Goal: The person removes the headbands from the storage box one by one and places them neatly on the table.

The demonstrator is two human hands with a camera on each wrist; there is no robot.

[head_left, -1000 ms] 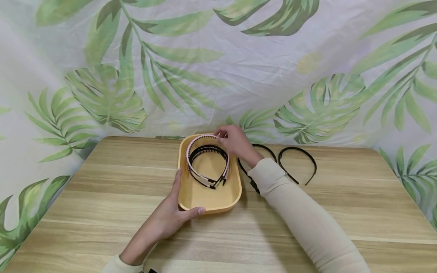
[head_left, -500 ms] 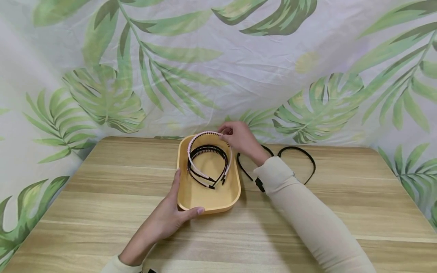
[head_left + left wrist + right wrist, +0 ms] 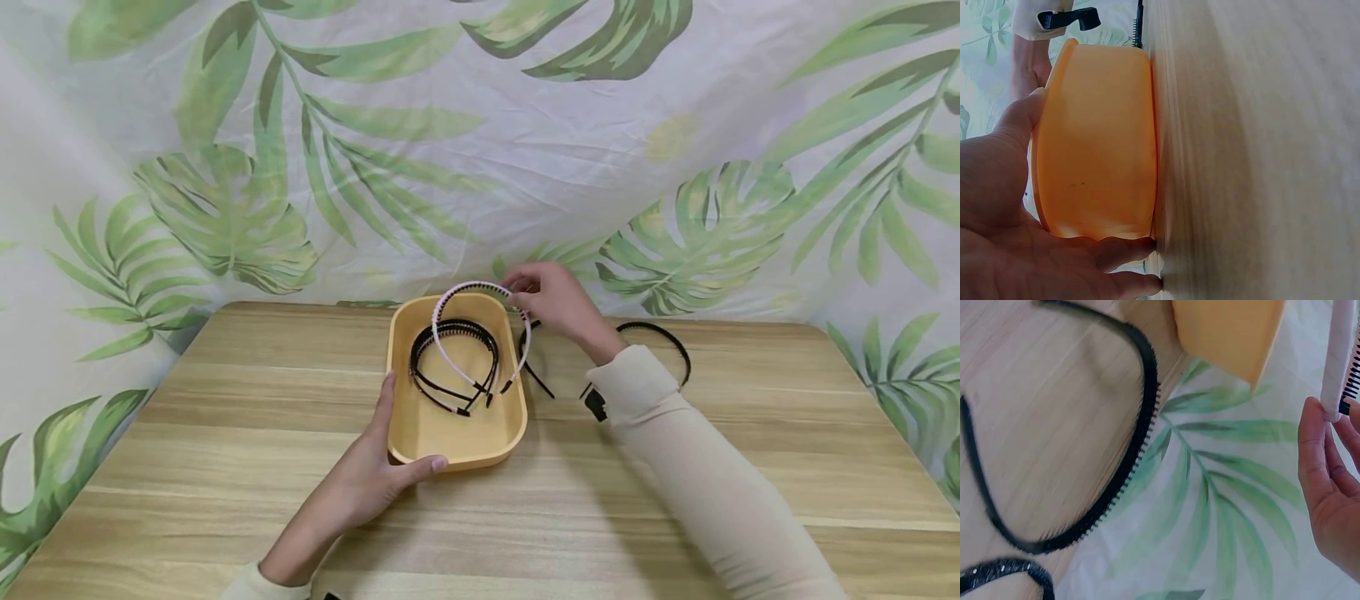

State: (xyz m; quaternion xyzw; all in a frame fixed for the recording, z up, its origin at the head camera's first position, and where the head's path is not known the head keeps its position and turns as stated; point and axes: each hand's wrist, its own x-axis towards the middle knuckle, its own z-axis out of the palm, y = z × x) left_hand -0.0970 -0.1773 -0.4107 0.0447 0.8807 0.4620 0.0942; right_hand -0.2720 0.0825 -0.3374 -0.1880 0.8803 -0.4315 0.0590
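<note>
My right hand [image 3: 551, 300] pinches a pale pink headband [image 3: 457, 292] with dark comb teeth by the upper right of its arch. The headband hangs tilted over the right side of a yellow plastic tray [image 3: 457, 458]. Inside the tray lie several thin headbands [image 3: 417, 354], mostly black, overlapping each other. My left hand [image 3: 367, 475] holds the tray's near left corner, thumb at the front rim and fingers along the left side. The left wrist view shows the tray's outer wall [image 3: 1100, 137] beside that hand's palm.
Right of the tray, black headbands lie on the wooden table [image 3: 750, 467]. One black toothed headband [image 3: 1144, 381] shows large in the right wrist view; a glittery black one [image 3: 1010, 565] is partly cut off. A leaf-print cloth [image 3: 420, 167] hangs behind the table.
My right hand has lifted the pink headband up and to the right, drawing it away from the headbands in the tray. My left hand has stayed at the tray's corner.
</note>
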